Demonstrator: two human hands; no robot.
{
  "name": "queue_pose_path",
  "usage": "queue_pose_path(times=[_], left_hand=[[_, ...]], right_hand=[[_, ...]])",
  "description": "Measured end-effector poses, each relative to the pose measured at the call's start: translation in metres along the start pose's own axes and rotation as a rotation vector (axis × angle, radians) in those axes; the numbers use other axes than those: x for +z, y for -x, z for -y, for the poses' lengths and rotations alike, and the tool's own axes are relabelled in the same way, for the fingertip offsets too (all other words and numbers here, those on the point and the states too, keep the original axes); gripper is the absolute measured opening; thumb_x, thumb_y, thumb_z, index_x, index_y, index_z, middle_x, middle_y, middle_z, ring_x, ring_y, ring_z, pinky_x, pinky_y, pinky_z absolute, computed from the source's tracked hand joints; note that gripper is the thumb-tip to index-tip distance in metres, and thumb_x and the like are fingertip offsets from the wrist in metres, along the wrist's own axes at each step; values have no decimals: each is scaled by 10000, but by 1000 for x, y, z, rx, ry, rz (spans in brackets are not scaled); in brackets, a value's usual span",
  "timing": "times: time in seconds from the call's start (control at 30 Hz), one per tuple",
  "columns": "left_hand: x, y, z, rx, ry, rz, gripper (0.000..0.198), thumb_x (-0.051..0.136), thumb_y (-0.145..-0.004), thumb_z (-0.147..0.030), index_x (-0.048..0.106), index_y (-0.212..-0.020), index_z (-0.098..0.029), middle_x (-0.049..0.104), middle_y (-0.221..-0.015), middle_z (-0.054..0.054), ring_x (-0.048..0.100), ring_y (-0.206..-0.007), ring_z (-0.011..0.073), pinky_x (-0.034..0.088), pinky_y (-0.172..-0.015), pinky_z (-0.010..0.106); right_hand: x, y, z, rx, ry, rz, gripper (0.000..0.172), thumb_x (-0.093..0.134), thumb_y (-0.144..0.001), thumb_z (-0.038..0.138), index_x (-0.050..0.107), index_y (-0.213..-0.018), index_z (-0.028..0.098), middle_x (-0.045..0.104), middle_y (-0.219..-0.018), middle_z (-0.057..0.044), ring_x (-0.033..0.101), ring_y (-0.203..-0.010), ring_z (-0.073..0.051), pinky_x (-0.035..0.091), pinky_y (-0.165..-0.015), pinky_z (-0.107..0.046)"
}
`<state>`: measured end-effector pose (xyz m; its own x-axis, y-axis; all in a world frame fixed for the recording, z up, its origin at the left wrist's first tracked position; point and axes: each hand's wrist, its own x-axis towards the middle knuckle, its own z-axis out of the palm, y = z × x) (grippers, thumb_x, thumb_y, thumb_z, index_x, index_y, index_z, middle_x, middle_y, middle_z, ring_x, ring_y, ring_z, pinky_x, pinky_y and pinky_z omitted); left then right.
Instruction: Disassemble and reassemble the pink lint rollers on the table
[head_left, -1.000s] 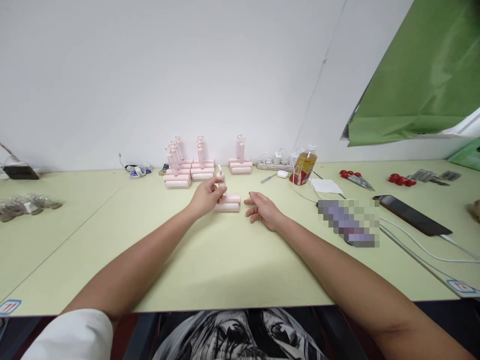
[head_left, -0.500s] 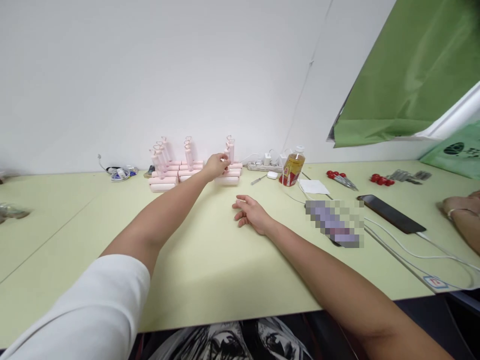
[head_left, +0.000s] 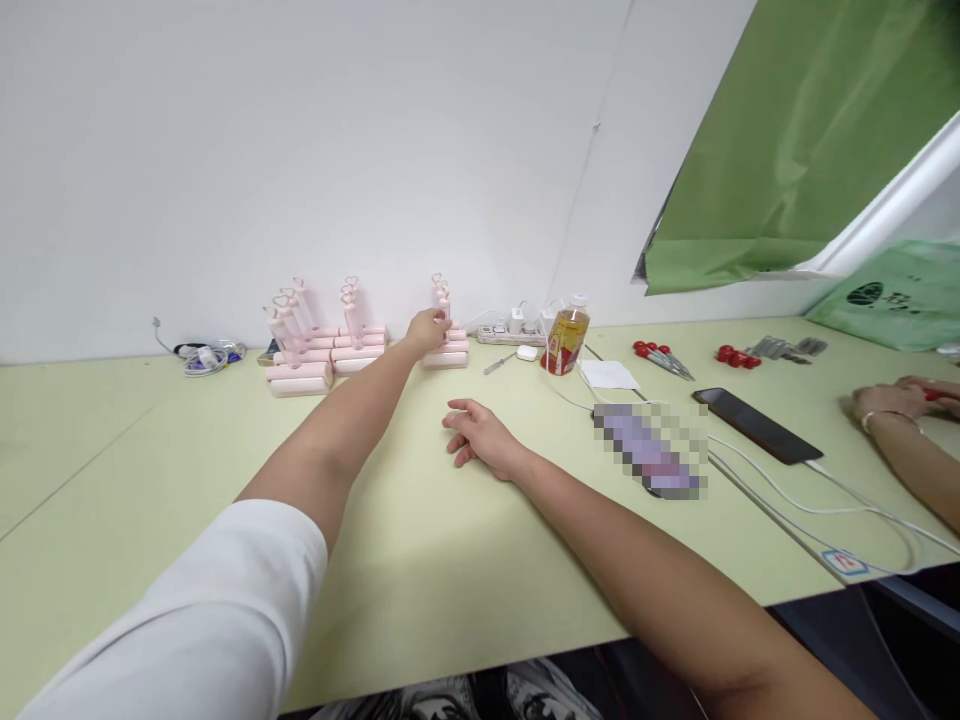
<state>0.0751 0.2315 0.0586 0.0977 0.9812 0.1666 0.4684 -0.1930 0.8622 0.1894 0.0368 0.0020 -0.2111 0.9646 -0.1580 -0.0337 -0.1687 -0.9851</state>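
My left hand (head_left: 428,331) reaches to the back of the table, fingers closed around the lower part of a pink tube (head_left: 445,299) with a loop on top. That tube stands with others in the rightmost pink group; the fingers partly hide it. Below it lie stacked pale pink cylinders (head_left: 447,359). Further left, two more groups of upright pink tubes (head_left: 352,318) with heart-shaped loops stand among lying pink cylinders (head_left: 298,385). My right hand (head_left: 480,436) is over the middle of the table, its fingers loosely bent and apart, holding nothing.
A bottle of yellow drink (head_left: 566,338) stands near a power strip (head_left: 510,335). Rightward lie a blurred-out phone (head_left: 652,450), a black phone (head_left: 757,425), cables and red-handled tools (head_left: 664,358). Another person's hands (head_left: 892,403) are at the right edge. Coiled cables (head_left: 206,357) lie at back left.
The view has swung slightly right, so most things sit further left. My left hand stays at the rightmost pink group. My right hand remains open over the table.
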Motion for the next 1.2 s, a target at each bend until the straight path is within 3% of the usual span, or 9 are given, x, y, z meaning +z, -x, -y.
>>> queue_pose_path(times=[0.13, 0.23, 0.37, 0.47, 0.6, 0.73, 0.9, 1.03, 1.2], left_hand=[[-3, 7, 0, -7, -86, -82, 418, 600, -854, -350, 536, -1209, -139, 683, -845, 101, 649, -725, 194, 457, -676, 279], [-19, 13, -7, 5, -188, -210, 450, 608, -827, -407, 537, -1180, -138, 654, -1057, 184, 618, -996, 286, 448, -808, 344], [-69, 18, -23, 97, -558, -432, 298, 542, -843, -335, 576, -1092, -173, 651, -1048, 187, 584, -1055, 337, 422, -874, 414], [-112, 20, -26, 47, -711, -529, 408, 584, -801, -334, 535, -1157, -142, 629, -1084, 225, 575, -1053, 360, 418, -877, 434], [-146, 24, -12, -69, -800, -428, 373, 600, -784, -349, 567, -1066, -106, 627, -1065, 256, 581, -1032, 385, 428, -859, 452], [-147, 35, -8, -40, -809, -363, 172, 529, -823, -304, 601, -848, -149, 655, -972, 205, 595, -992, 357, 443, -839, 430], [-138, 68, -37, 118, -695, -461, 164, 526, -811, -303, 578, -714, -181, 636, -761, 116, 597, -832, 288, 459, -750, 376], [-126, 112, -55, 206, -296, -523, 232, 556, -793, -315, 556, -609, -174, 550, -578, 34, 525, -575, 165, 418, -560, 278], [-112, 168, -37, 104, 306, -343, 286, 591, -789, -355, 515, -571, -187, 448, -469, -15, 326, -350, 79, 205, -345, 222]], right_hand=[[0, 0, 0, 4, -6, -9, 467, 572, -844, 289, 447, -1276, 162, 525, -1150, -121, 587, -609, -104, 527, -418, -254], [-1, 0, -1, 7, -10, -14, 463, 585, -840, 286, 458, -1270, 166, 535, -1134, -117, 589, -611, -107, 528, -415, -253], [-2, 1, -1, 13, -12, -18, 458, 610, -825, 273, 474, -1251, 176, 546, -1110, -108, 594, -621, -112, 534, -417, -255], [-2, 1, 0, 17, -7, -20, 454, 615, -821, 261, 471, -1244, 180, 548, -1108, -105, 589, -621, -110, 531, -410, -246], [-1, 1, 2, 13, 3, -19, 439, 608, -827, 252, 471, -1236, 173, 540, -1099, -104, 584, -616, -108, 531, -412, -252], [-1, 2, 3, 11, -8, -8, 422, 617, -819, 229, 483, -1214, 163, 543, -1078, -101, 582, -614, -107, 541, -425, -261], [-2, 2, 4, 36, -20, -5, 393, 618, -819, 218, 504, -1188, 149, 569, -1052, -106, 590, -616, -114, 539, -424, -256], [-1, 1, 1, -12, -34, 27, 481, 648, -820, 313, 475, -1245, 173, 557, -1106, -109, 599, -633, -121, 536, -411, -254], [4, -1, -7, -237, -70, 30, 391, 678, -784, 441, 552, -1057, 191, 563, -1005, -69, 580, -738, -143, 544, -446, -221]])
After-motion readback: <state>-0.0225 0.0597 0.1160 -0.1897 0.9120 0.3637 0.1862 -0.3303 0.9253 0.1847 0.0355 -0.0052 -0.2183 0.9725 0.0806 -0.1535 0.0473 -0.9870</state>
